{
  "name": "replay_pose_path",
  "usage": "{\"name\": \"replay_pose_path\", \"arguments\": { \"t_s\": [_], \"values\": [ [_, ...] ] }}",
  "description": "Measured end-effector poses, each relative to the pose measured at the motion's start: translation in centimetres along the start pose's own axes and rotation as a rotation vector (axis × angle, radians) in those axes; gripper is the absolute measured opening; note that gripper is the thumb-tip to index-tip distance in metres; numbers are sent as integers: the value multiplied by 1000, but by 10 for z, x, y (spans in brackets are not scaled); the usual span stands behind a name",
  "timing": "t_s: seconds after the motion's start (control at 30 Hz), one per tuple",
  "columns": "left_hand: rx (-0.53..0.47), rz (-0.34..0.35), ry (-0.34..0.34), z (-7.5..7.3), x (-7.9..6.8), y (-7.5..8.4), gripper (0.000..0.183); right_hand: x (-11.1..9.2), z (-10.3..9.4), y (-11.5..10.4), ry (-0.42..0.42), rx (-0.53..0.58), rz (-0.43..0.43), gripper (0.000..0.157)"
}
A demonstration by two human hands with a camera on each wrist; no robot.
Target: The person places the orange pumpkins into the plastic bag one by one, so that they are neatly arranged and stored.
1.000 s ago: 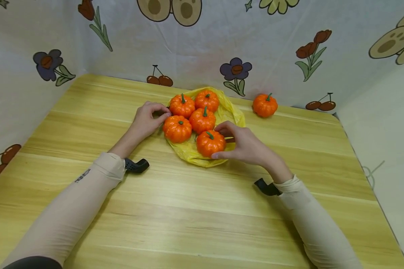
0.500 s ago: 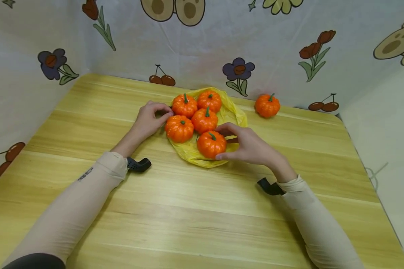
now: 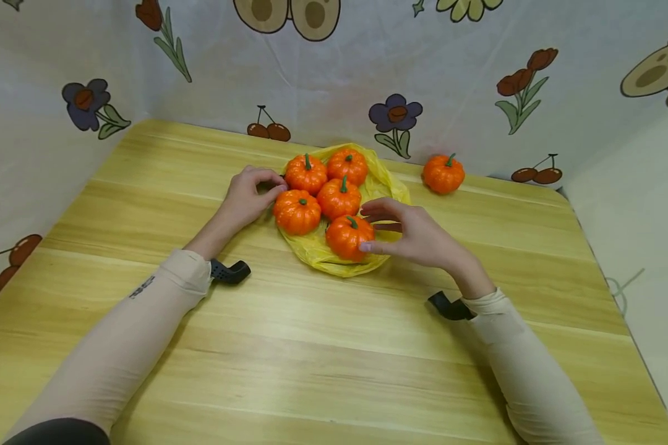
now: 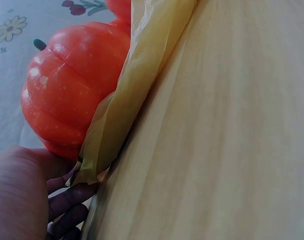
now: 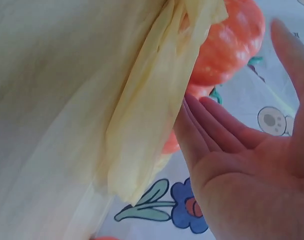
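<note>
Several small orange pumpkins with green stems sit in a yellow plastic bag (image 3: 317, 256), its mouth spread open on the table. At the bag's left side my left hand (image 3: 247, 194) pinches the rim between thumb and fingers, close by the left-hand pumpkin (image 3: 297, 212). In the left wrist view the bag's edge (image 4: 124, 115) rises beside that hand. My right hand (image 3: 417, 233) is at the near right, fingers apart and extended, its thumb tip overlapping the front pumpkin (image 3: 345, 240) in the head view. From the right wrist, the open palm (image 5: 247, 180) shows nothing in it.
One more pumpkin (image 3: 443, 173) stands alone on the wooden table (image 3: 323, 346), right of the bag by the back edge. A pale cloth (image 3: 323, 80) printed with flowers and cherries hangs behind. Black curved wrist mounts (image 3: 230, 272) stick out from both sleeves.
My right hand has loosened from around the front pumpkin and drawn slightly right and up. The left hand keeps its place at the bag's rim. The head view has shifted slightly.
</note>
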State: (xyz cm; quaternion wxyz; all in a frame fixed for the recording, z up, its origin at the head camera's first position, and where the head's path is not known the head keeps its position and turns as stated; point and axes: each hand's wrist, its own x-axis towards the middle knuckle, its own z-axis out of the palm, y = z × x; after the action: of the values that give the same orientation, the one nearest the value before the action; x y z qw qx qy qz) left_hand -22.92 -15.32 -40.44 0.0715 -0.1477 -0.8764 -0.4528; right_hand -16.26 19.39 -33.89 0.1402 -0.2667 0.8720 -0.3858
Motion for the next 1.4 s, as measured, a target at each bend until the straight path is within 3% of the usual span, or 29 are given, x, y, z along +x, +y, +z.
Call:
{"name": "replay_pose_path", "arguments": {
  "t_s": [0.37,0.57,0.93,1.1,1.4],
  "values": [
    [1,-3,3,0,-1,0,16,-2,-17,6,224,-17,1,50],
    [-3,-3,2,2,0,2,16,-5,-32,12,367,-37,0,51],
    [-4,-13,8,0,-1,1,16,-8,-71,42,677,-8,108,47],
    [0,-15,18,-2,-3,-1,15,-1,-80,54,744,-36,159,49],
    [-3,-4,14,2,0,-1,16,11,-88,74,771,-53,301,66]
  ]
}}
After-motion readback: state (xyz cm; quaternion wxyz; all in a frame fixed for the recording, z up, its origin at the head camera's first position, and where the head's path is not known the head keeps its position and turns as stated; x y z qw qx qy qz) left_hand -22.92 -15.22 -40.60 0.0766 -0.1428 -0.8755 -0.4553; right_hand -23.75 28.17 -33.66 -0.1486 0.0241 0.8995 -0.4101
